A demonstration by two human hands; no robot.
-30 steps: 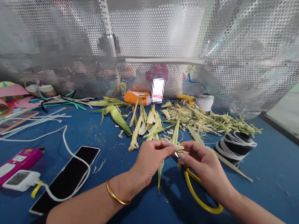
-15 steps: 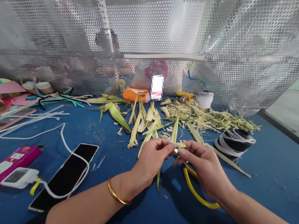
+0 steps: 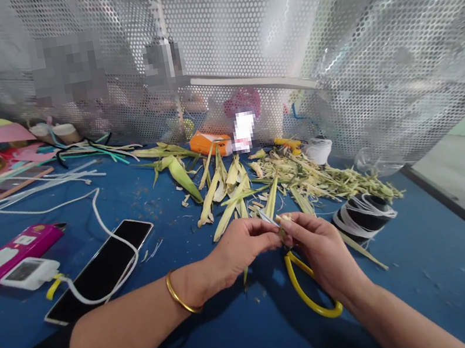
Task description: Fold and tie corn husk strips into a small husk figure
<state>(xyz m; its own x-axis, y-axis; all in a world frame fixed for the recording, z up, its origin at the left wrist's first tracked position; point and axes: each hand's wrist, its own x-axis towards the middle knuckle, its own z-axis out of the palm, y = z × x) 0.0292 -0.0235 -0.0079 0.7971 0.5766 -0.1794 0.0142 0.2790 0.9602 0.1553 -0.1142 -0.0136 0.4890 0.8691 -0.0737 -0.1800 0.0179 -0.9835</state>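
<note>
My left hand point(image 3: 251, 243) and my right hand point(image 3: 318, 243) meet at the middle of the blue table. Thumbs and fingers of both are pinched on a small folded piece of pale corn husk point(image 3: 285, 220), partly covered by the fingertips. Below the hands lies a pair of scissors with yellow handles point(image 3: 310, 303); the blades point(image 3: 268, 218) show just beyond the fingers, pointing away. Whether a hand touches the scissors cannot be made out. Several strips of corn husk point(image 3: 225, 214) are spread beyond my left hand.
A spool of white cord point(image 3: 364, 217) stands right of my hands. Husk scraps point(image 3: 317, 174) pile up at the back, near an orange packet point(image 3: 209, 143). On the left lie a dark phone point(image 3: 109, 263), a white cable point(image 3: 100, 214) and a magenta device point(image 3: 16, 252). A perforated metal screen point(image 3: 236, 36) borders the back.
My fingers have shifted around the husk piece, with the left fingertips slightly lower now. More of the scissors' blades shows. The view has tilted slightly.
</note>
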